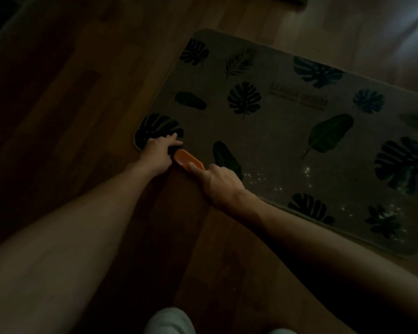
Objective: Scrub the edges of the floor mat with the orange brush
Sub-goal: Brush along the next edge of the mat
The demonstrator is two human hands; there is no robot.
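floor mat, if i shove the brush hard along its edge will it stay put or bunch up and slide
The floor mat looks thin and flexible, so it would probably ripple. It lies on smooth wood floor, so it may slide. The left hand presses its corner while the right hand holds the orange brush, which likely steadies it. Wet glints suggest slickness.

Dim room in a home, wood-plank floor (87, 97), soft leaf-print mat (275, 131) laid flat on it — the bath or doorway kind — person's bare arms and pale trouser knee (169, 321) at bottom edge
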